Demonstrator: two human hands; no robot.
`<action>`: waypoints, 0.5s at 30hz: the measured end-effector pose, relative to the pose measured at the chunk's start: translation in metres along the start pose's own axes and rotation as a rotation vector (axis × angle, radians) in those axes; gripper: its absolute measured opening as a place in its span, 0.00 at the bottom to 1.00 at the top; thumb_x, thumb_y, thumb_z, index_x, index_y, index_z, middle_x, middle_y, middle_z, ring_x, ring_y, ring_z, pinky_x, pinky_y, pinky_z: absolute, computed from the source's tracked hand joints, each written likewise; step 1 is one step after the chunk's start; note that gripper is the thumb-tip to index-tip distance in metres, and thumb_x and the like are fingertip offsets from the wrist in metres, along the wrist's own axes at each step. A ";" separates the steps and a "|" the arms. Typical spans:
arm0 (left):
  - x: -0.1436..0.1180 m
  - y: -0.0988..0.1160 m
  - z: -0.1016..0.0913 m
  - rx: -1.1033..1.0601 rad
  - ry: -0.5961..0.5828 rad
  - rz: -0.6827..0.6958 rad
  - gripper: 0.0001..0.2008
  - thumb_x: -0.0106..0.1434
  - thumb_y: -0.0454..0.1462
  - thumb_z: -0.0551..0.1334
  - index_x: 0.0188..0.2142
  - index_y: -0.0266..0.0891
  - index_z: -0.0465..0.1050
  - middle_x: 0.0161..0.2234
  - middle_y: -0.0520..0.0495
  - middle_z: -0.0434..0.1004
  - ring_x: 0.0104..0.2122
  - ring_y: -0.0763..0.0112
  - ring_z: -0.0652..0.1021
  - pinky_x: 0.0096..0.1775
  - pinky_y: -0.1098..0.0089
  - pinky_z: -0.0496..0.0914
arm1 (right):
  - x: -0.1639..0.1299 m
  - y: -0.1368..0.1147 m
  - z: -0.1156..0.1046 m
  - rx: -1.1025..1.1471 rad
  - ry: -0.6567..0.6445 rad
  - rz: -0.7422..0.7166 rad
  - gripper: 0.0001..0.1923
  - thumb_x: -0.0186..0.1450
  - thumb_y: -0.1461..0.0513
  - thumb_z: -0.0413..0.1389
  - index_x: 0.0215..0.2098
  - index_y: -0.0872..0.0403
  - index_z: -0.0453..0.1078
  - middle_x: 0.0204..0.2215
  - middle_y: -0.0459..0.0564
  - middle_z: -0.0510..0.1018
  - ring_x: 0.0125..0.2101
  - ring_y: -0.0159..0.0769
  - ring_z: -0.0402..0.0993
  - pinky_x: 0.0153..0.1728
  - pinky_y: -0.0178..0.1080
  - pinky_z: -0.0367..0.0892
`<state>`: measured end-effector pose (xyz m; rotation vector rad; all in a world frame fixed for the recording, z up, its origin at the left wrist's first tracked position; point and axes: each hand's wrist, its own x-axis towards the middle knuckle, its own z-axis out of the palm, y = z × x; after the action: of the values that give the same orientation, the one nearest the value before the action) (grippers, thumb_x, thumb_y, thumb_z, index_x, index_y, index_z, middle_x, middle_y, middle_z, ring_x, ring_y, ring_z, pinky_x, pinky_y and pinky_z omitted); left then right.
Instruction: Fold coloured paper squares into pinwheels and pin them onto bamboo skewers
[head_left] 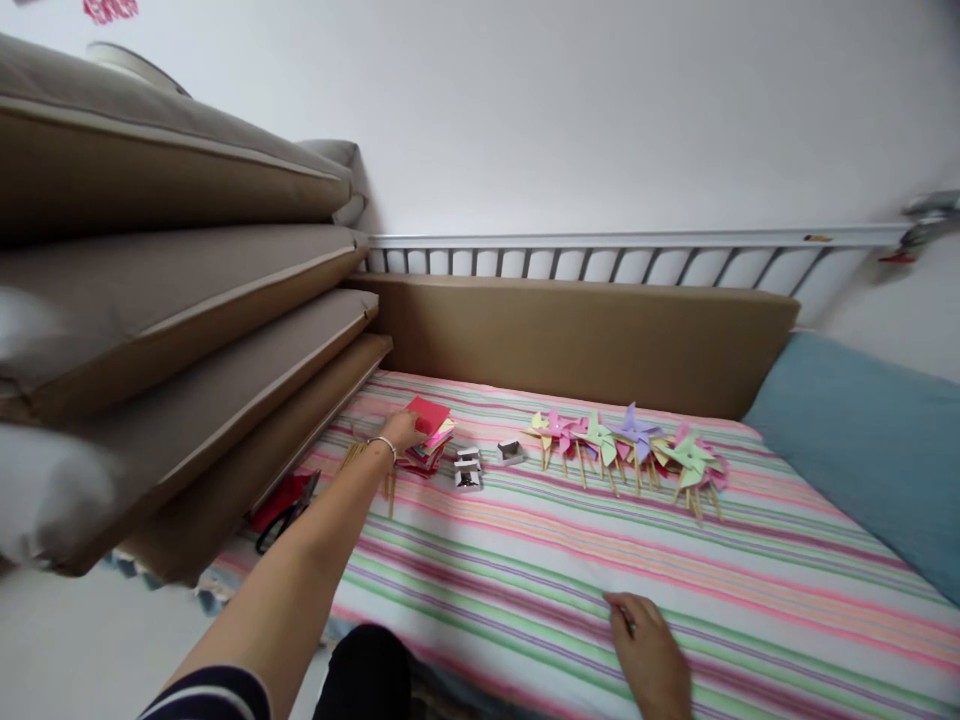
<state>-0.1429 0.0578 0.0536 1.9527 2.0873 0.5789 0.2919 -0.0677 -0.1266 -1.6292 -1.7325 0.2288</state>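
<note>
My left hand [405, 430] reaches out to a stack of coloured paper squares [426, 456], its fingers closed on a red paper square [430, 410] at the top. Next to the stack lie thin wooden sticks [390, 492], partly hidden by my wrist. My right hand [649, 650] rests low over the striped cloth, fingers curled against the thumb; whatever may be in them is too small to make out. Small white open boxes [467, 478] stand to the right of the stack, with another white box [511, 452] beside them.
Several finished paper pinwheels [637, 435] lie in a row on the striped cloth [525, 560]. Black scissors [285, 518] sit at the left near red paper [276, 503]. Stacked cushions [187, 280] rise on the left, a brown board cushion [585, 340] behind, a blue pillow [862, 440] right.
</note>
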 end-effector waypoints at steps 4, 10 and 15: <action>0.012 0.007 0.013 0.042 -0.007 -0.101 0.17 0.62 0.41 0.57 0.48 0.37 0.66 0.48 0.42 0.69 0.43 0.63 0.73 0.43 0.57 0.70 | 0.001 0.005 0.004 0.000 0.010 -0.002 0.14 0.56 0.55 0.47 0.30 0.51 0.73 0.32 0.52 0.75 0.34 0.43 0.73 0.38 0.42 0.68; 0.012 0.018 0.020 -0.081 0.010 -0.160 0.17 0.62 0.40 0.57 0.49 0.37 0.65 0.48 0.42 0.69 0.43 0.62 0.73 0.42 0.58 0.70 | -0.002 0.002 0.002 -0.038 0.000 -0.001 0.14 0.58 0.56 0.46 0.31 0.51 0.72 0.33 0.51 0.75 0.35 0.42 0.72 0.37 0.42 0.68; 0.001 0.022 0.014 -0.221 0.082 -0.167 0.16 0.66 0.39 0.51 0.47 0.30 0.67 0.48 0.45 0.68 0.44 0.60 0.72 0.45 0.59 0.67 | -0.003 -0.005 0.000 -0.047 0.003 0.017 0.14 0.59 0.57 0.45 0.31 0.51 0.72 0.33 0.51 0.75 0.34 0.40 0.72 0.35 0.40 0.68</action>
<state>-0.1170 0.0611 0.0505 1.6432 2.1059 0.8268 0.2874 -0.0713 -0.1248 -1.6775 -1.7343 0.1947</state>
